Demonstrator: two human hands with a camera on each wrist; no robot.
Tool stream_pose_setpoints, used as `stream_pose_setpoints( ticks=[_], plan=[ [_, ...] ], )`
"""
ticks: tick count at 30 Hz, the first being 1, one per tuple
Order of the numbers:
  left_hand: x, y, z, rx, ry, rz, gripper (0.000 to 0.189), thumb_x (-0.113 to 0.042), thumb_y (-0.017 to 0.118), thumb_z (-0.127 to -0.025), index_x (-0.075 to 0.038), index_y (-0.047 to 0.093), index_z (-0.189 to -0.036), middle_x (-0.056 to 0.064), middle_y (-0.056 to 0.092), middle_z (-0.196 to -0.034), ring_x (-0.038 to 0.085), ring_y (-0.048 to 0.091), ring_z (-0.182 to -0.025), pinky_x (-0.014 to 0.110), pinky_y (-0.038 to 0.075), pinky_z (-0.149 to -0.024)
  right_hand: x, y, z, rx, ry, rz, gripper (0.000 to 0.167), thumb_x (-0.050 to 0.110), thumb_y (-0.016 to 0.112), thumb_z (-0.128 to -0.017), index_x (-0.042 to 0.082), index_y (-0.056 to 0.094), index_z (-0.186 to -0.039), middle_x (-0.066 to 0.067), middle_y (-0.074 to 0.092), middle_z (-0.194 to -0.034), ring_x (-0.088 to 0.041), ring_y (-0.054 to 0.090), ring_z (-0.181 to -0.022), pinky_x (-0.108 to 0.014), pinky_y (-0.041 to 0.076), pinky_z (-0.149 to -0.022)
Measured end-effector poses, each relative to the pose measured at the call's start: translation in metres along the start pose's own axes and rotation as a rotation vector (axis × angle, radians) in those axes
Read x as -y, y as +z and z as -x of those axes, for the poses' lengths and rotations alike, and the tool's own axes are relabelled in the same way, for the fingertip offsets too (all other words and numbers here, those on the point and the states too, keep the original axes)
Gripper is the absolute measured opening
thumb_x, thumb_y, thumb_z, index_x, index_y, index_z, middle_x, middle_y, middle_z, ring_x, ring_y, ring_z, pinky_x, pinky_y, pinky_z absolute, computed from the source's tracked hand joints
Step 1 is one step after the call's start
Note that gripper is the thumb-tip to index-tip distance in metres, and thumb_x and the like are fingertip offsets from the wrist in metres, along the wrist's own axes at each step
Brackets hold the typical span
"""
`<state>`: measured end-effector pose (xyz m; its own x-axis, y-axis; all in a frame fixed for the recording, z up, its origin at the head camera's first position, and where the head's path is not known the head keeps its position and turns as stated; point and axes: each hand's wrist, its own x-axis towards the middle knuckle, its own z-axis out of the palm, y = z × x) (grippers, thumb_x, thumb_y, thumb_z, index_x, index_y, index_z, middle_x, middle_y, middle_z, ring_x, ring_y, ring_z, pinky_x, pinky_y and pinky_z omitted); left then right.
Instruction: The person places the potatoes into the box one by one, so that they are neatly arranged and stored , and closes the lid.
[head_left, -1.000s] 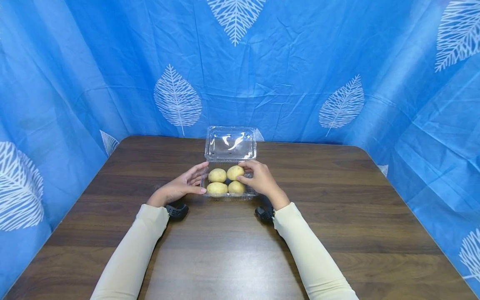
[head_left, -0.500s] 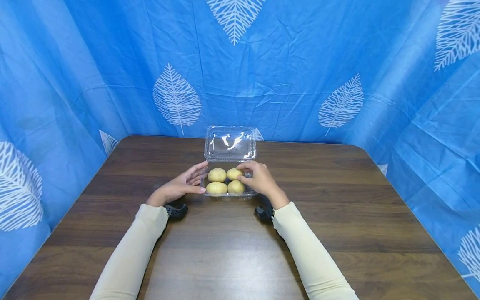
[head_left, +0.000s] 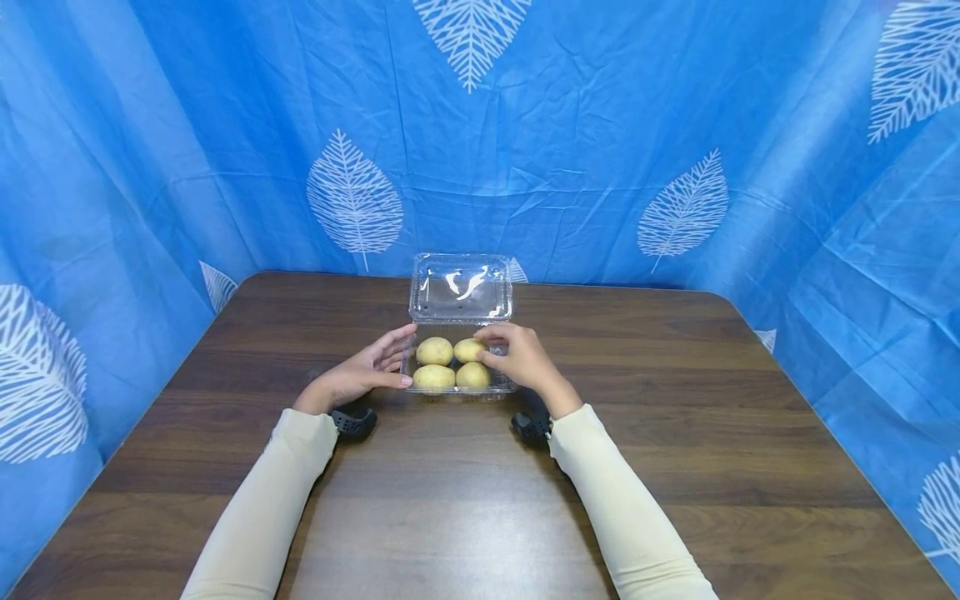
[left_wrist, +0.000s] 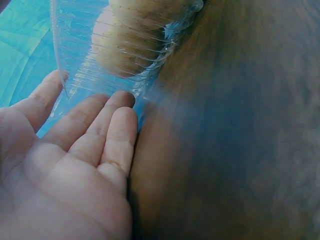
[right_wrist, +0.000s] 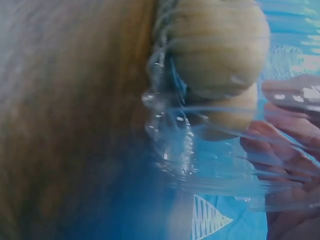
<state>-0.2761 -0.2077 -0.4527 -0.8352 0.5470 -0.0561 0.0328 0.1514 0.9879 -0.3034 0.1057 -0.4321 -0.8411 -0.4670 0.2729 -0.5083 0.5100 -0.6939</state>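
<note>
A clear plastic clamshell container (head_left: 504, 388) stands on the table with its lid (head_left: 461, 287) raised at the back. Several yellow potatoes sit inside in two rows, including a front-left potato (head_left: 433, 377) and a back-right potato (head_left: 468, 350). My right hand (head_left: 525, 358) reaches over the container's right side and holds the back-right potato between thumb and fingers. In the right wrist view, my right fingers (right_wrist: 287, 135) show through the ribbed plastic. My left hand (head_left: 360, 371) rests against the container's left side, fingers extended. The left wrist view shows its fingertips (left_wrist: 122, 102) by the ribbed wall.
The brown wooden table (head_left: 480, 508) extends around the container on all sides. Behind it hangs a blue curtain (head_left: 562, 167) printed with white leaves. Black straps (head_left: 531, 427) are worn on both wrists.
The back-right potato has moved slightly down into the container with my right hand on it. My left hand and the container have stayed in place.
</note>
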Motion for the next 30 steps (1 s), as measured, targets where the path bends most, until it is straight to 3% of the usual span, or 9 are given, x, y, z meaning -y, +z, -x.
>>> stream_pose_setpoints(
  ticks=[10,15,18,22,25,30],
  plan=[
    [0.001,-0.001,0.000,0.001,-0.003,-0.008,0.098,-0.009,0.074,-0.100,-0.007,0.009,-0.174,0.021,0.007,-0.180,0.045,0.011,-0.165,0.058,0.014,-0.133,0.000,-0.008,0.000,-0.016,0.016,-0.228,0.032,-0.006,0.073,-0.097,-0.015,0.070,-0.127,-0.031,0.071,-0.130,-0.045,0.072,-0.118,-0.046,0.059,-0.106],
    [0.001,-0.001,0.000,0.000,0.002,-0.005,0.099,-0.009,0.075,-0.100,-0.007,0.009,-0.174,0.021,0.007,-0.180,0.046,0.011,-0.165,0.059,0.014,-0.133,-0.002,-0.013,-0.001,-0.060,0.010,-0.277,0.032,-0.006,0.072,-0.097,-0.017,0.068,-0.127,-0.034,0.071,-0.127,-0.046,0.072,-0.114,-0.047,0.061,-0.102],
    [0.001,0.000,0.001,0.001,0.007,-0.001,0.099,-0.009,0.075,-0.100,-0.007,0.009,-0.174,0.021,0.007,-0.180,0.046,0.011,-0.165,0.059,0.014,-0.133,-0.004,-0.015,-0.002,-0.106,0.016,-0.292,0.033,-0.007,0.071,-0.097,-0.016,0.067,-0.129,-0.035,0.071,-0.124,-0.038,0.074,-0.107,-0.036,0.062,-0.097],
    [0.000,0.000,0.000,0.005,0.012,0.002,0.099,-0.010,0.075,-0.100,-0.007,0.009,-0.174,0.021,0.007,-0.181,0.045,0.010,-0.165,0.059,0.014,-0.133,-0.009,-0.020,-0.003,-0.184,0.069,-0.365,0.038,-0.012,0.067,-0.096,-0.018,0.062,-0.134,-0.036,0.070,-0.116,-0.015,0.071,-0.090,-0.021,0.060,-0.082],
    [0.000,0.000,0.000,0.006,0.010,0.001,0.099,-0.010,0.075,-0.100,-0.007,0.009,-0.174,0.021,0.007,-0.181,0.045,0.010,-0.165,0.058,0.014,-0.133,-0.012,-0.023,-0.004,-0.222,0.143,-0.443,0.042,-0.015,0.063,-0.096,-0.018,0.059,-0.138,-0.027,0.070,-0.102,-0.005,0.066,-0.080,-0.018,0.060,-0.071],
    [-0.001,-0.001,0.001,0.003,0.000,-0.003,0.100,-0.009,0.075,-0.100,-0.007,0.009,-0.174,0.021,0.007,-0.181,0.045,0.011,-0.165,0.058,0.015,-0.133,-0.014,-0.028,-0.008,-0.192,0.248,-0.526,0.054,-0.015,0.058,-0.096,-0.016,0.050,-0.149,-0.004,0.065,-0.090,-0.007,0.065,-0.076,-0.019,0.061,-0.067]
  ],
)
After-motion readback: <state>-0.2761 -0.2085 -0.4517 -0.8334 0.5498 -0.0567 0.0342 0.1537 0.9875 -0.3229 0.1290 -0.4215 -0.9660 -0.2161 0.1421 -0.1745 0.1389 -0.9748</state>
